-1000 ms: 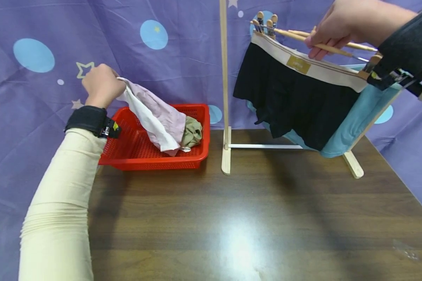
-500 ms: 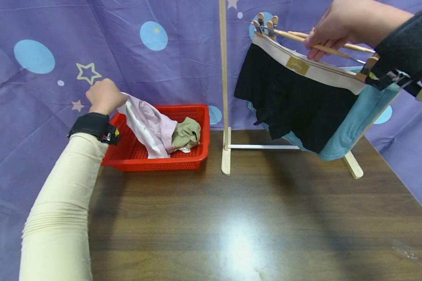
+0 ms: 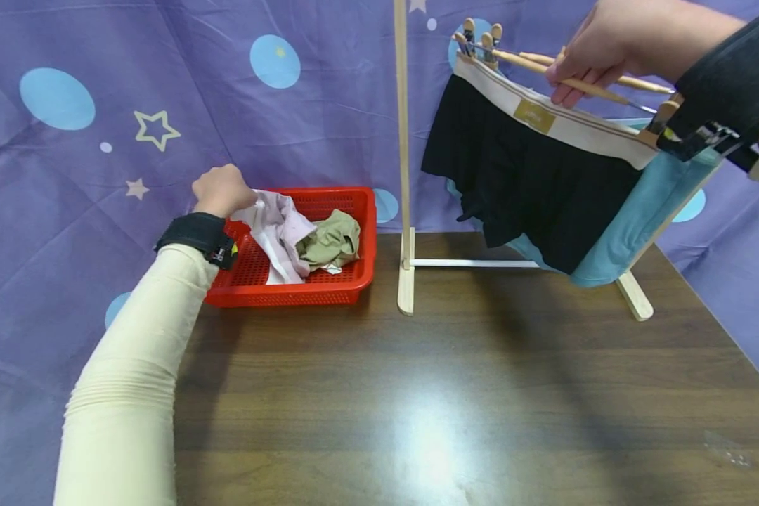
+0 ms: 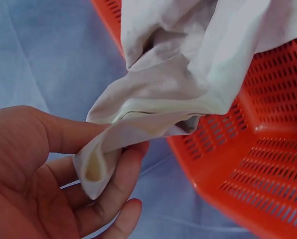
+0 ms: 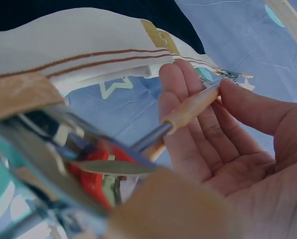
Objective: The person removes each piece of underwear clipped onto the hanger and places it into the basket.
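My left hand point(image 3: 223, 191) pinches one end of a pale pink and white garment point(image 4: 163, 89) between thumb and fingers at the left rim of the red basket point(image 3: 291, 298). The rest of that garment droops into the basket, beside a crumpled olive green cloth point(image 3: 335, 239). High on the right, my right hand point(image 3: 601, 53) holds the wooden bar of a hanger point(image 5: 193, 109) between thumb and fingers. Black boxer briefs point(image 3: 531, 169) with a white waistband hang from the hanger by wooden clips point(image 3: 485, 43). Behind them hangs a light blue garment point(image 3: 645, 218), partly hidden.
A wooden stand has a tall left post point(image 3: 403, 126), a white lower rail point(image 3: 474, 263) and flat feet point(image 3: 635, 295) on the brown table point(image 3: 329, 393). A purple patterned curtain point(image 3: 329, 112) hangs behind. Something small and transparent point(image 3: 727, 450) lies at the table's right.
My left hand has moved down and right toward the basket, and the pink and white garment has sunk and bunched up in it. The right hand has stayed nearly still.
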The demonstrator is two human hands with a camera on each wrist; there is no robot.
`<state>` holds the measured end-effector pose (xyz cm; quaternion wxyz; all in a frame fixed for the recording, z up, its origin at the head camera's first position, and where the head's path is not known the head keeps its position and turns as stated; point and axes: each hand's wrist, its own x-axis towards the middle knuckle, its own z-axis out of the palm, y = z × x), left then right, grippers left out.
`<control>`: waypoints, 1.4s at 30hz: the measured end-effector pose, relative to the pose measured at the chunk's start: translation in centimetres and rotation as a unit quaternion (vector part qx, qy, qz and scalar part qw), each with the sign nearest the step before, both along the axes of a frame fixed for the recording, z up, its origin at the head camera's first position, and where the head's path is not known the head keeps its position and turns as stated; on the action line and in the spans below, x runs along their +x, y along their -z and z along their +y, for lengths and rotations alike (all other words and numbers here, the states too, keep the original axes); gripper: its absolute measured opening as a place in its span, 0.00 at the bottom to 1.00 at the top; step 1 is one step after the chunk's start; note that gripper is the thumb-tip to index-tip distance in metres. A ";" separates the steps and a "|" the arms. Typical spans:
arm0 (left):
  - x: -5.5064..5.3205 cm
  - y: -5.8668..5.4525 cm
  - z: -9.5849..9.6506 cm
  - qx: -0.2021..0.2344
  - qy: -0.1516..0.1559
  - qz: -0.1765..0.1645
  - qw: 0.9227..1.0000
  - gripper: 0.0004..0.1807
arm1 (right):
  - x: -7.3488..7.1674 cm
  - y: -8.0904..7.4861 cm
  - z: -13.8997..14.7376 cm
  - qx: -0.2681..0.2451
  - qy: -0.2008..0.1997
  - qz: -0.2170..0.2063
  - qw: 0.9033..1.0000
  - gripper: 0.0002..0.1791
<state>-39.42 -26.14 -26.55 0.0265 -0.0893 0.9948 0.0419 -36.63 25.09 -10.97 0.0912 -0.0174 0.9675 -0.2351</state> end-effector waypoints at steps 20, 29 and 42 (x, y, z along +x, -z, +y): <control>-0.8 3.2 1.0 0.017 0.018 -0.087 0.996 0.13 | -4.8 1.7 2.5 -0.030 0.002 -0.001 1.000 0.33; -0.3 3.4 1.2 0.059 0.035 -0.171 0.983 0.17 | -4.9 1.6 2.3 -0.049 0.004 -0.004 0.999 0.28; -0.7 3.7 0.8 0.087 0.039 -0.183 0.979 0.21 | 0.2 -0.7 -0.9 -0.085 -0.001 -0.049 0.995 0.19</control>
